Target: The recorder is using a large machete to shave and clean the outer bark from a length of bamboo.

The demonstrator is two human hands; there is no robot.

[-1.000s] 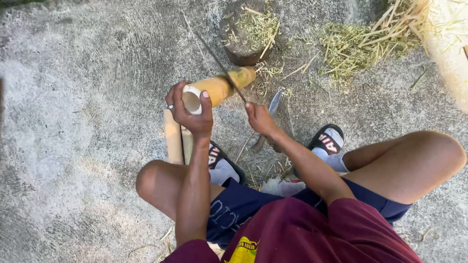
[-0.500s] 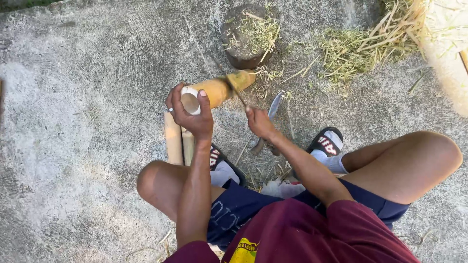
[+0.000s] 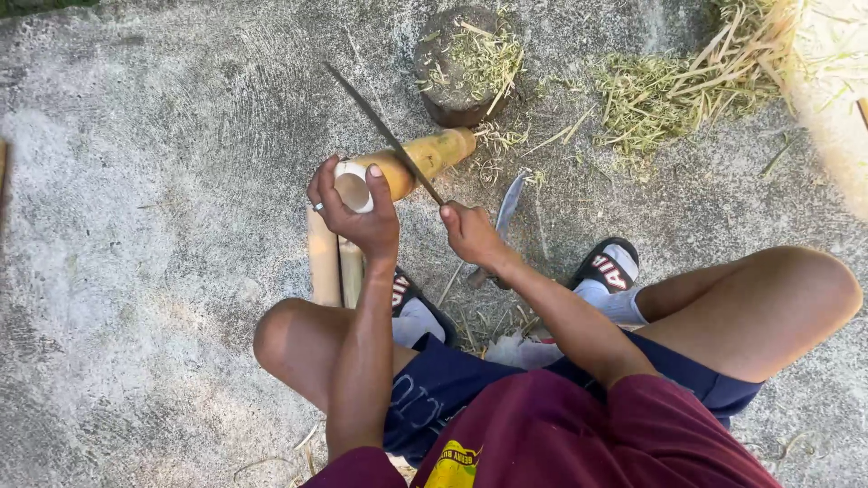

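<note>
My left hand (image 3: 354, 210) grips the near, open end of a yellow bamboo tube (image 3: 425, 155) that slants away toward a dark round stump. My right hand (image 3: 471, 235) holds the handle of a long thin blade (image 3: 380, 128). The blade lies slanted across the top of the bamboo tube, its tip pointing up and to the left. I sit on the ground with both knees bent, my feet in black sandals under the hands.
A dark stump (image 3: 463, 65) topped with bamboo shavings stands beyond the tube. A second knife (image 3: 506, 210) lies on the concrete beside my right hand. Two split bamboo pieces (image 3: 331, 262) lie under my left hand. Shavings and strips (image 3: 687, 90) are heaped at the upper right.
The blade has swung up and leftward across the bamboo, its tip now higher. My right hand shifted slightly. My left hand keeps its grip on the tube's end.
</note>
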